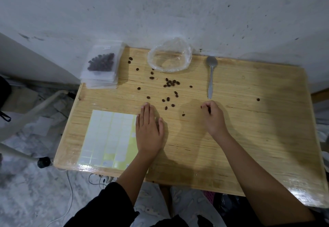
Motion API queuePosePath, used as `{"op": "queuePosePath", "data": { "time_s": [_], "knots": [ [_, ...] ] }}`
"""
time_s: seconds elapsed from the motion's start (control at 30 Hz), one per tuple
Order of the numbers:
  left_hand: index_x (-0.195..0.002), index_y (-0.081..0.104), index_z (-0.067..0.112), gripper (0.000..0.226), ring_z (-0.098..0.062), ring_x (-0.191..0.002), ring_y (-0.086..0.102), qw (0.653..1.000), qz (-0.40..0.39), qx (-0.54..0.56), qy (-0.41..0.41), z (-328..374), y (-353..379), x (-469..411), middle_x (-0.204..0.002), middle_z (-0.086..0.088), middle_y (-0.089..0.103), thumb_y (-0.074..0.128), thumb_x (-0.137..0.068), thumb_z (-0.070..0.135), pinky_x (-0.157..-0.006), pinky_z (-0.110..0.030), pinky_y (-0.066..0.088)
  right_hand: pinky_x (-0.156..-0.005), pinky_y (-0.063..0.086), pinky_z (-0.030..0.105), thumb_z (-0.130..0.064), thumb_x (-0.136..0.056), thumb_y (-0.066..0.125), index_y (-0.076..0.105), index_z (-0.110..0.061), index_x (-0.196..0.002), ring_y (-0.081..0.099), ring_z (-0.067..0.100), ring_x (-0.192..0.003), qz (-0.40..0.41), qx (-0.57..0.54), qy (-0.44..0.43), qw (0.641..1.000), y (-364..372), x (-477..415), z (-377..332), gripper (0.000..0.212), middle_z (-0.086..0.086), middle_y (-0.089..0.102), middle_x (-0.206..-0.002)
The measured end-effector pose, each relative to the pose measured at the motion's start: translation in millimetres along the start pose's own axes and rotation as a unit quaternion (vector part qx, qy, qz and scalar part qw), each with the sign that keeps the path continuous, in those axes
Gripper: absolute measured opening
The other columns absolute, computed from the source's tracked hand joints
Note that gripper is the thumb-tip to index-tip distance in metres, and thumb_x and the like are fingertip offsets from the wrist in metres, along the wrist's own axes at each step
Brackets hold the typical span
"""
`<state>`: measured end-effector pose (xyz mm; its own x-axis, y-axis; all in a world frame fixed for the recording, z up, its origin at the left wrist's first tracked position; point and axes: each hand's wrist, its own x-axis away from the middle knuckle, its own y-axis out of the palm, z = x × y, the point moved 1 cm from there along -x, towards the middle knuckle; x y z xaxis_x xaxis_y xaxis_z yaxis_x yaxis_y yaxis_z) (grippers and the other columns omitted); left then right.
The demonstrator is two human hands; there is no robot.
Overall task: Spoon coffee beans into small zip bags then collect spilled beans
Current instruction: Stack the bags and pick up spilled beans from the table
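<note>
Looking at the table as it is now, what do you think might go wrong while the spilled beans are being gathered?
1. One stray bean lies far to the right, apart from the main scatter of beans, so it may be missed.
2. The left hand lies flat beside loose beans; a sweep might knock some off the table.
3. The right hand pinches a bean between its fingertips; picking up singly, it may drop one.

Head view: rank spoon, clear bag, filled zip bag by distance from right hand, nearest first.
From the right hand:
1. Spoon, just beyond the fingers, handle end nearest.
2. Clear bag, at the far edge, toward the left.
3. Filled zip bag, at the far left corner.
</note>
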<state>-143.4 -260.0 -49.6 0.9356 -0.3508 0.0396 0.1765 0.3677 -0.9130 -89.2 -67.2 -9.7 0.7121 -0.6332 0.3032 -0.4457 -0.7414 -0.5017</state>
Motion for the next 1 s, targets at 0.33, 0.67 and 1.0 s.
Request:
{"op": "queuePosePath", "data": {
  "time_s": [0.33, 0.67, 1.0],
  "knots": [
    [-0.148, 0.026, 0.006, 0.063, -0.017, -0.145, 0.014, 1.000, 0.004, 0.000, -0.003, 1, -1, 0, -0.156, -0.006, 0.023, 0.019, -0.094, 0.040, -0.118, -0.030, 0.005, -0.064, 0.044, 0.024, 0.004, -0.091, 0.029, 0.050, -0.006, -0.074, 0.051, 0.017, -0.069, -0.075, -0.476, 0.187, 0.856, 12, 17, -15, 0.029, 0.012, 0.056, -0.076],
    [-0.148, 0.025, 0.007, 0.063, -0.016, -0.145, 0.013, 1.000, 0.003, -0.007, -0.003, 0, 1, 0, -0.156, -0.005, 0.022, 0.020, -0.095, 0.040, -0.117, -0.028, 0.003, -0.047, 0.030, 0.016, -0.033, -0.094, 0.054, 0.043, -0.016, -0.061, 0.032, 0.006, -0.047, -0.076, -0.169, 0.105, 0.977, 10, 9, -15, 0.038, -0.003, 0.038, -0.055],
    [-0.147, 0.027, 0.006, 0.063, -0.017, -0.145, 0.014, 1.000, -0.004, -0.001, 0.000, -1, 1, -1, -0.156, -0.007, 0.022, 0.020, -0.094, 0.040, -0.118, -0.033, 0.008, -0.051, 0.030, 0.012, -0.013, -0.077, 0.074, 0.066, -0.008, -0.084, 0.030, 0.006, -0.053, -0.103, 0.049, -0.070, 0.991, 17, 8, -14, 0.012, -0.010, 0.035, -0.058]
  ]
}}
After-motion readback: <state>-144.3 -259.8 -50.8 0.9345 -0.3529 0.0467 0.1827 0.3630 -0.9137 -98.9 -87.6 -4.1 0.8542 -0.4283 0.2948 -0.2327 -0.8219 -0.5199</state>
